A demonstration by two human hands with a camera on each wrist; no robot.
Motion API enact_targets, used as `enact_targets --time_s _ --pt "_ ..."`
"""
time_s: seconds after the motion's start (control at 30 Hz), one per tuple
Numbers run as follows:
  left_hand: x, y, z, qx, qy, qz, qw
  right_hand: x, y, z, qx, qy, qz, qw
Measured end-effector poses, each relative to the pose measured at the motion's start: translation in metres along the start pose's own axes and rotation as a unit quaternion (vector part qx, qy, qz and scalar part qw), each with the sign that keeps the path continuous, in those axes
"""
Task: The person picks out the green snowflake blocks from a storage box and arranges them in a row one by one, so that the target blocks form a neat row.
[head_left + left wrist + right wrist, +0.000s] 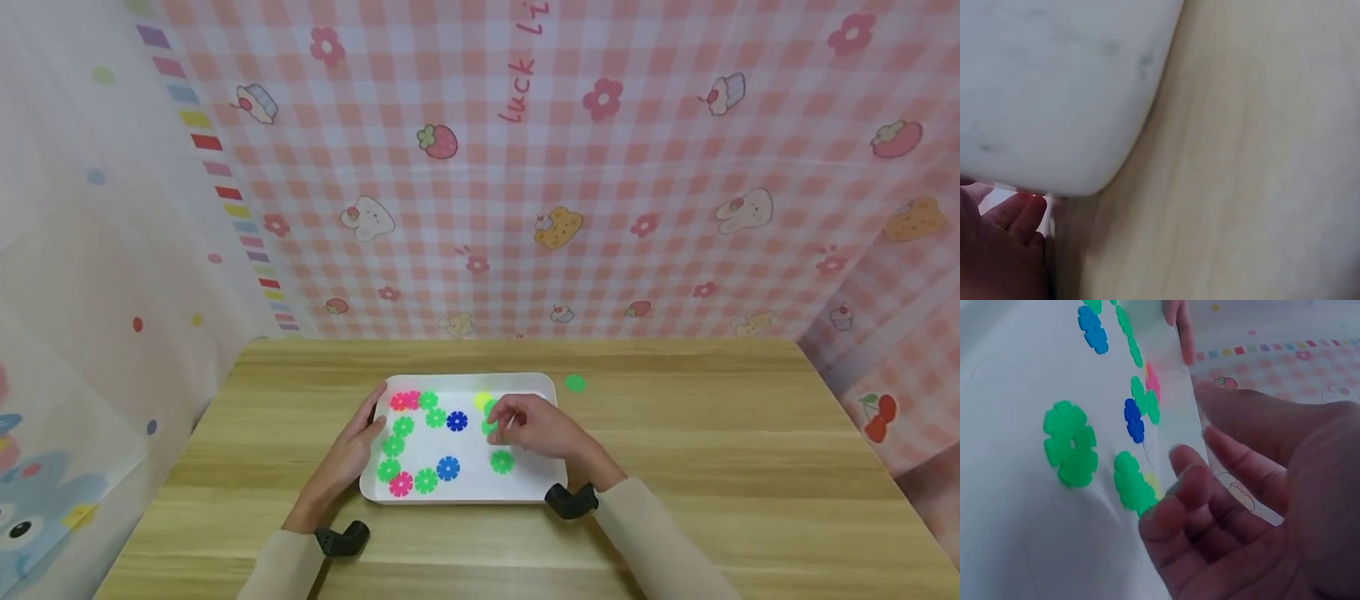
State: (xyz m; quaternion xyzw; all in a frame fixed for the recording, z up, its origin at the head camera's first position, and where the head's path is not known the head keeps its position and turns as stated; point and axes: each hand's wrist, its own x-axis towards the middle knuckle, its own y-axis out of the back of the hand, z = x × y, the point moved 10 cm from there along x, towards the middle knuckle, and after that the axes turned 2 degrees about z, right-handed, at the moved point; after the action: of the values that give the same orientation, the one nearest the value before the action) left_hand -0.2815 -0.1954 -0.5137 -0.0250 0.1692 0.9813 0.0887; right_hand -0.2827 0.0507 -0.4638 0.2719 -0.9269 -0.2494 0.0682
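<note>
A white tray (474, 486) holds several notched, flower-shaped plastic discs. My left hand (351, 454) grips the tray's left side, thumb on the rim and fingers along the outer wall. In the left wrist view, its fingertips (1034, 211) meet the tray's edge. Above the tray's right part, my right hand (542, 427) hovers with loosely bent fingers and nothing between them. Just beyond those fingertips in the right wrist view are overlapping green discs (1127, 481) and part of a yellow disc (1152, 484). Another green disc (502, 462) lies nearer the tray's front.
Green and pink discs run along the tray's left side, with a dark blue disc (457, 421) and a lighter blue disc (448, 468) nearer its middle. A green disc (575, 383) lies on the wooden table (712, 450) outside the tray. Patterned cloth (487, 183) hangs behind.
</note>
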Motion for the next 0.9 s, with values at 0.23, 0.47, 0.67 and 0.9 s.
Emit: enact_targets --time_s 0.23,0.47,0.67,0.9 --pt "0.001 -0.001 0.002 -0.006 -0.003 -0.006 1.0000 -0.001 -0.012 0.013 -0.035 -0.052 -0.056 0.9964" --pt "0.001 -0.001 0.002 0.004 -0.004 -0.007 1.0000 -0.002 -0.016 0.024 -0.062 -0.103 -0.082 0.9894" --pt "0.001 -0.001 0.005 0.003 -0.011 -0.007 0.9999 -0.001 -0.019 0.025 -0.071 -0.101 -0.100 0.9873" --pt "-0.001 0.000 0.004 -0.001 -0.009 -0.006 0.9999 0.000 -0.023 0.026 -0.077 -0.102 -0.115 0.9852"
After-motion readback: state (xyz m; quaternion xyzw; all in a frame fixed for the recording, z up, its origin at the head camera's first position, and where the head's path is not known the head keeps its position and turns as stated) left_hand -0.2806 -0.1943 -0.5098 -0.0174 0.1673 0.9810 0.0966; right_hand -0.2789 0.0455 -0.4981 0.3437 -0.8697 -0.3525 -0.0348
